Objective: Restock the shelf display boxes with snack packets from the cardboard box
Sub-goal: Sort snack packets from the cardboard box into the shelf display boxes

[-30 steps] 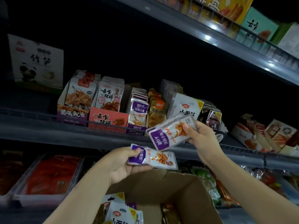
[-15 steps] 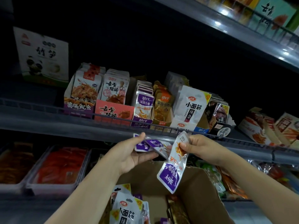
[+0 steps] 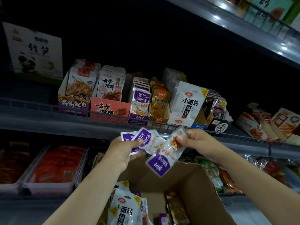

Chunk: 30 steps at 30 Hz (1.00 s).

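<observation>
**Head view: both hands full of purple packets over the box**

Head camera, nearest first: the cardboard box (image 3: 191, 189) sits open right below, white snack bags (image 3: 125, 210) standing up in its near end. Just above it, the left hand (image 3: 125, 151) grips a small fan of purple-and-white packets (image 3: 144, 140), thumb clamped across the top of them. Right beside it, the right hand (image 3: 194, 142) pinches another packet (image 3: 164, 158) by its upper end, and that one dangles tilted, purple end down, over the box opening, overlapping the left hand's bunch. Behind the hands runs the shelf rail (image 3: 48, 109). On the shelf stands the row of display boxes: the purple display box (image 3: 139, 109) with matching packets upright inside, a gold one (image 3: 159, 103) just right of it, a pink one (image 3: 110, 108) to its left. Far left, a white panda carton (image 3: 34, 51) stands well apart. Lower left, clear tubs (image 3: 55, 164) hold red snacks.
</observation>
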Tool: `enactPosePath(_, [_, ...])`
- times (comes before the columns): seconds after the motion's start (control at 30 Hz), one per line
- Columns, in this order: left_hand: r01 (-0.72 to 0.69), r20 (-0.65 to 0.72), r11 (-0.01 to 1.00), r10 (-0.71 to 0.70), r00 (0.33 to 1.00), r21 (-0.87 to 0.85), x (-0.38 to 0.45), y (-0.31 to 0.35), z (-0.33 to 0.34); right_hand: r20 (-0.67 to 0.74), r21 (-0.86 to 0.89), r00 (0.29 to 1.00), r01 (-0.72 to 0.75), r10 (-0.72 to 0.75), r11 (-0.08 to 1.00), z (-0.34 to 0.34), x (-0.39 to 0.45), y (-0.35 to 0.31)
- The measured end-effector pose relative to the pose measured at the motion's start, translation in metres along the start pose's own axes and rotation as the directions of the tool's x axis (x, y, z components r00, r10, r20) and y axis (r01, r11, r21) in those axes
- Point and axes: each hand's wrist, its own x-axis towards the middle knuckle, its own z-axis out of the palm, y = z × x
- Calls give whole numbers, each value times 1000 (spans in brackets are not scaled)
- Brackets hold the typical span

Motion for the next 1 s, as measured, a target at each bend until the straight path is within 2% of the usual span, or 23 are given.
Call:
enactPosePath(0.13, [-117, -50, 989, 112, 992, -93, 5, 3, -5, -179, 258, 974, -87, 137, 962, -1, 0, -3])
enactPosePath(0.27, [-160, -24, 969, 158, 987, -187, 1, 1, 0, -269, 615, 884, -147, 382, 775, 17, 0, -1])
enactPosePath(0.37, [-150, 39, 965, 162, 986, -217, -3, 0, 7, -257, 729, 854, -136, 452, 671, 37, -1, 3])
enactPosePath(0.43, [-120, 76, 965, 141, 987, -233, -6, -1, 10, -298, 760, 833, -89, 467, 644, 45, 1, 5])
enactPosePath(0.5, [-89, 124, 970, 119, 985, -226, -9, -1, 12, -382, 721, 804, -49, 456, 691, 48, 5, 4])
enactPosePath(0.6, [-60, 204, 983, 96, 974, -173, -11, -1, 12, -502, 572, 775, -35, 383, 820, 49, 10, 4])
enactPosePath(0.73, [-82, 306, 995, 96, 947, -59, -12, -6, 12, -595, 285, 776, -38, 208, 958, 51, 9, 1])
enactPosePath(0.87, [-134, 289, 991, 122, 950, 22, -12, -12, 13, -629, 82, 776, 4, 49, 997, 60, 11, -2])
enactPosePath(1.0, [-152, 232, 988, 140, 963, 34, -11, -12, 13, -616, 12, 788, -25, 27, 1000, 64, 15, -6])
